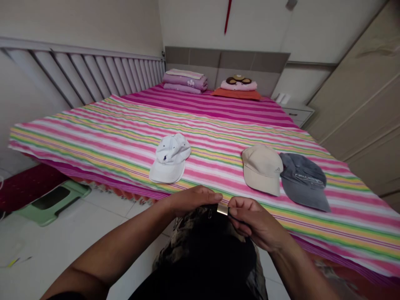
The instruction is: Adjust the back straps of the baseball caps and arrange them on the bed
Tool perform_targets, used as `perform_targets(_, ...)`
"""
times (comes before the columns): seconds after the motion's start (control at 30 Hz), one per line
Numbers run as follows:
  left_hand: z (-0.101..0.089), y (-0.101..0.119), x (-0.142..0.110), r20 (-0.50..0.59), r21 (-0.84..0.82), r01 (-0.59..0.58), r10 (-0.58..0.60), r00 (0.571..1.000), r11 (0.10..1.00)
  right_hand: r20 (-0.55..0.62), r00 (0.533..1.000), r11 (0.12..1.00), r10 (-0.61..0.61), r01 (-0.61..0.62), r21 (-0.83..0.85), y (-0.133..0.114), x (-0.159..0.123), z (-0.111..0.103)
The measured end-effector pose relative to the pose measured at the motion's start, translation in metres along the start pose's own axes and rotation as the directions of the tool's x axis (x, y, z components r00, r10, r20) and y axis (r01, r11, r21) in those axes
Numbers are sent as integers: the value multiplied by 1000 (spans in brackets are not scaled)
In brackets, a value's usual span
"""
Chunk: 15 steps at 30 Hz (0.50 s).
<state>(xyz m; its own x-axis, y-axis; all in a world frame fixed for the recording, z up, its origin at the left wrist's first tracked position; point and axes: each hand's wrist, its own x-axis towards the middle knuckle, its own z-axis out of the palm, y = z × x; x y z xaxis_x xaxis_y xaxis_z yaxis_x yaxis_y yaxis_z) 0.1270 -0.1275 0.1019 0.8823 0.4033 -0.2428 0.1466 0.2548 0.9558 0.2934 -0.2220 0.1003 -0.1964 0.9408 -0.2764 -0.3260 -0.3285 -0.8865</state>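
Observation:
A shiny metal buckle [222,209] on a dark strap lies between my two hands, close in front of my body. My left hand [196,198] is closed over the dark material on the buckle's left, its thumb and fingers near the metal edge. On the other side, my right hand [250,218] pinches the strap beside the buckle. Dark and camouflage-patterned cloth [186,227] shows below; I cannot tell whether the strap belongs to it. Beyond my hands a white cap [170,158], a beige cap [261,168] and a dark grey cap [303,180] lie on the bed.
The striped bedsheet [109,137] covers the bed before me. Folded purple bedding [184,82] and a pink pillow [239,86] are by the headboard [200,62]. A green stool [53,204] stands on the floor at left. A wardrobe [359,96] is at right.

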Motion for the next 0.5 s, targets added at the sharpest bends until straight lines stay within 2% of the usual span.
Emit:
perform_targets(0.3, 6, -7, 15, 46, -109, 111, -106, 993, 988, -11, 998, 991, 55, -56, -120, -4, 3, -13)
perform_targets(0.5, 8, -7, 19, 25, -207, 98, -95, 995, 973, -14, 1000, 998, 7, -8, -67, 0, 2, -24)
